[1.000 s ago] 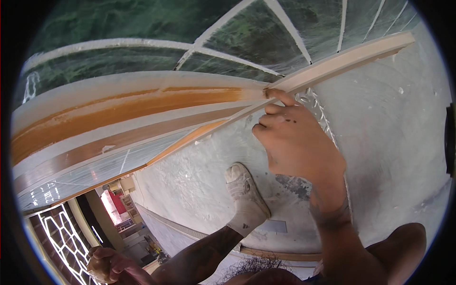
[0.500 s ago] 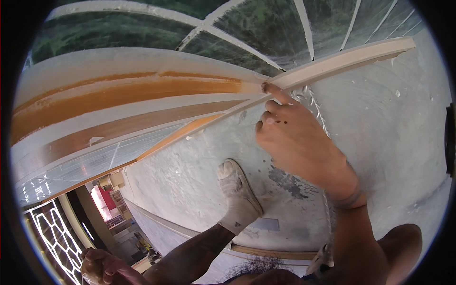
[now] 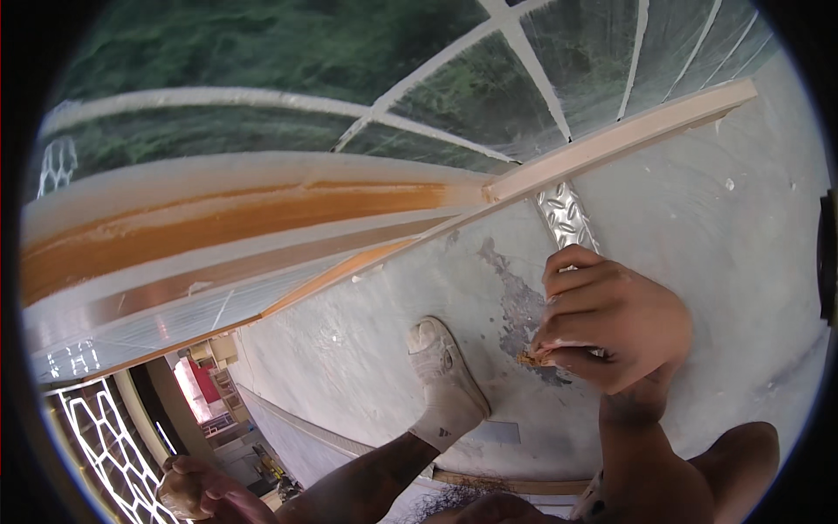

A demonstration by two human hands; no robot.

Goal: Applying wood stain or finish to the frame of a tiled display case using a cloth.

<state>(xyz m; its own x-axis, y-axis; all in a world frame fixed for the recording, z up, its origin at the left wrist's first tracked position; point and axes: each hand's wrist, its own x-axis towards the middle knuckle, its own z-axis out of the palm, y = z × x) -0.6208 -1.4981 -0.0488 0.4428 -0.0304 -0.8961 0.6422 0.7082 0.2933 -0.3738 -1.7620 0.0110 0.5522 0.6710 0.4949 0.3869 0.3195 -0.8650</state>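
Observation:
A long wooden rail (image 3: 262, 210) crosses the view, its left part coated orange-brown and its right part (image 3: 628, 131) bare pale wood. My right hand (image 3: 611, 323) hovers below the rail, clear of it, fingers pinched on a small brownish pad (image 3: 534, 356). My left hand (image 3: 199, 491) hangs low at the bottom left, closed around a pale rounded thing that I cannot make out. My foot in a stained whitish shoe (image 3: 447, 384) stands on the grey concrete ledge (image 3: 742, 262).
A strip of embossed metal plate (image 3: 567, 218) lies under the rail joint. White-barred glass panes (image 3: 524, 61) rise behind the rail, with greenery beyond. Far below at the lower left are an ornate white grille (image 3: 87, 437) and a street.
My right hand has left the rail's joint and drawn back down toward me with the pad. My left hand stays low at the bottom left.

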